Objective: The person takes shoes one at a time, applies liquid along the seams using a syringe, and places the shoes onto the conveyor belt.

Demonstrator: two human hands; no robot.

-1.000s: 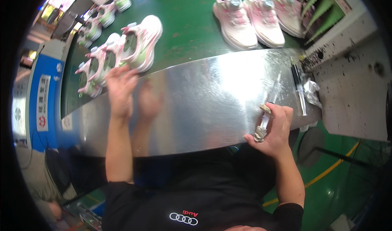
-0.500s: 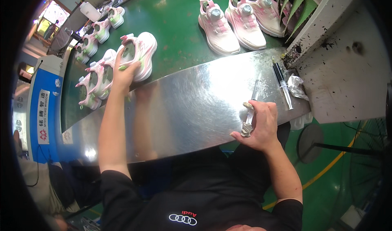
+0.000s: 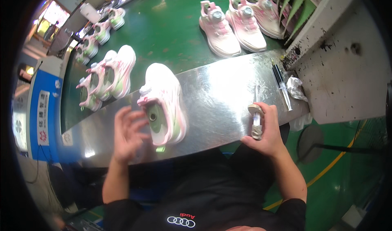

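pink shoes (image 3: 241,24) on green belt (image 3: 171,31); pens (image 3: 281,86) | crumpled wrapper (image 3: 296,88)

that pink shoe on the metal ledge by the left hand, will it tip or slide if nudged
The shoe lies on its side on the smooth, shiny ledge, so it would probably slide easily. It likely won't tip further, though it may rock on its curved upper. It looks small and padded, so probably light for the left hand.

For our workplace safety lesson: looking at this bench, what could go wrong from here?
1. The pink shoe lies near the metal bench's front edge; the left hand is open beside it, so it might slide off.
2. The pens near the right end could roll off.
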